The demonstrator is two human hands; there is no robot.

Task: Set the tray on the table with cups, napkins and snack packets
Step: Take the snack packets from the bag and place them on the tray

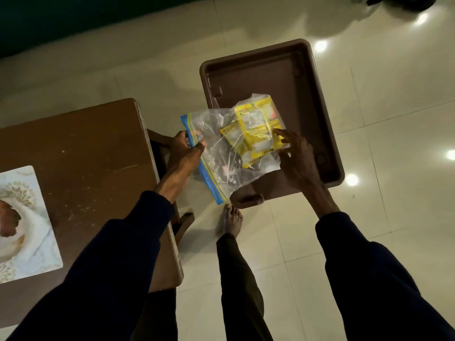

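A clear zip bag [221,153] with a blue seal strip hangs over the near left corner of a brown tray [266,75]. Yellow snack packets [256,131] lie inside the bag. My left hand [183,153] pinches the bag at its blue seal edge. At the bag's right end my right hand [295,156] touches the packets through the plastic with spread fingers. The tray sits to the right of the brown table [81,148]; what it rests on is hidden. Apart from the bag, the tray holds nothing that I can see.
A white patterned placemat [27,222] lies at the table's left edge. My bare foot [230,220] stands on the glossy tiled floor [381,119] just in front of the tray. A dark wall band [73,18] runs along the far left.
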